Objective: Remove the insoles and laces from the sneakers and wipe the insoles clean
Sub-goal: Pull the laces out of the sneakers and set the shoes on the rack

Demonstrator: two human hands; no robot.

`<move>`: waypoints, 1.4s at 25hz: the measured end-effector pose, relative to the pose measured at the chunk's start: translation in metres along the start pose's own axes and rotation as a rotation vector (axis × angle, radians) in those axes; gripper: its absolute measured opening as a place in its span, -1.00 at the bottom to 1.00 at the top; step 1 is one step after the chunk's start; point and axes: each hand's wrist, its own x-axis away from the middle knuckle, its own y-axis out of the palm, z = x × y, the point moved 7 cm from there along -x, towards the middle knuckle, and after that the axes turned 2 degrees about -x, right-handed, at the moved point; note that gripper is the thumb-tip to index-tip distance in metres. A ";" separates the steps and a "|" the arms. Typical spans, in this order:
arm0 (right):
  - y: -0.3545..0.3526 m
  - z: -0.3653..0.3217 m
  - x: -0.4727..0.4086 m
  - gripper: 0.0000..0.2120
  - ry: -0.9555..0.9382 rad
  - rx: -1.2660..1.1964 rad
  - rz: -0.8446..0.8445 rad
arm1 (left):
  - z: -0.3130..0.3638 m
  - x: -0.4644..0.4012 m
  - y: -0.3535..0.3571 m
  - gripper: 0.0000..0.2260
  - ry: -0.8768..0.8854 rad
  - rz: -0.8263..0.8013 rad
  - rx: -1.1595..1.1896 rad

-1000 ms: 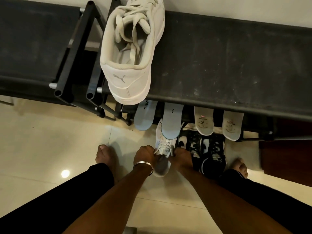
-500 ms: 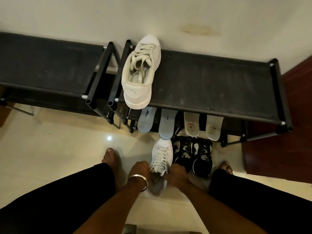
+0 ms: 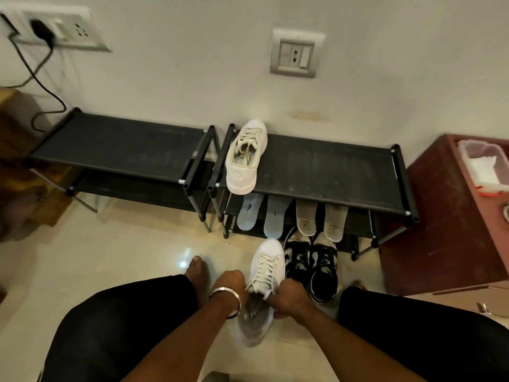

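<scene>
A white sneaker (image 3: pixel 268 264) stands on the floor between my knees, laced. My left hand (image 3: pixel 230 282), with a metal bangle on the wrist, grips the lace at the sneaker's left side near the collar. My right hand (image 3: pixel 289 295) grips the lace at the right side. A second white sneaker (image 3: pixel 246 157) with loose laces rests on top of the black shoe rack (image 3: pixel 330 172). Two pale blue insoles (image 3: pixel 249 215) and two white insoles (image 3: pixel 305 217) lean against the rack's lower shelf.
A pair of black and white sneakers (image 3: pixel 311 264) stands right of the held sneaker. Another black rack (image 3: pixel 115 144) is at the left. A brown cabinet (image 3: pixel 451 216) with a plastic box (image 3: pixel 483 164) of white cloth is at the right. My bare foot (image 3: pixel 197 268) rests on the tiles.
My head has risen and pulled back, so the wall and sockets came into view. Both hands stay at the floor sneaker's laces, which moved slightly toward me.
</scene>
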 end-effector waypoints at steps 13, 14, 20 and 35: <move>-0.095 -0.054 0.097 -0.70 -0.102 -0.057 0.239 | 0.034 0.077 -0.109 -0.84 0.100 0.138 0.040; -0.101 -0.057 0.100 -0.72 -0.102 -0.061 0.239 | 0.036 0.079 -0.116 -0.84 0.108 0.135 0.038; -0.156 -0.084 0.108 -0.73 -0.111 -0.146 0.265 | 0.053 0.082 -0.173 -0.83 0.133 0.207 0.140; -0.294 -0.125 0.011 -0.71 -0.209 -0.226 0.447 | 0.115 -0.029 -0.285 -0.83 0.203 0.316 0.211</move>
